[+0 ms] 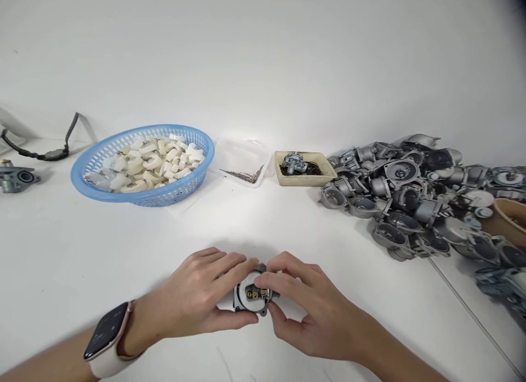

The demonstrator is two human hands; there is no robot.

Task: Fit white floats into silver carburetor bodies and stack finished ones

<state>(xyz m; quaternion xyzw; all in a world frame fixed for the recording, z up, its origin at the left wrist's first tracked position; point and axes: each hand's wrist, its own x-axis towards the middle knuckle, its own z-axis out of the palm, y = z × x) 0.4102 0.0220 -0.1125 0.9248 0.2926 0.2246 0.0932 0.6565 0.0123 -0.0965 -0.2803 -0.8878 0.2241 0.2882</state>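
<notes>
A small grey metal carburetor body (250, 295) rests on the white table near the front edge, its round white face with a brass centre turned up. My left hand (201, 297) wraps round its left side, fingers curled over the top and thumb below. My right hand (306, 305) pinches at its right upper edge with thumb and forefinger, where a small metal piece sits. A smartwatch (107, 338) is on my left wrist.
A blue basket (142, 191) of white plastic pieces stands at the back left. A clear tray of thin pins (245, 161), a beige tray (304, 168) and a heap of metal castings (415, 195) lie at the back right. A wristwatch (49, 152) and one casting (16, 178) lie far left.
</notes>
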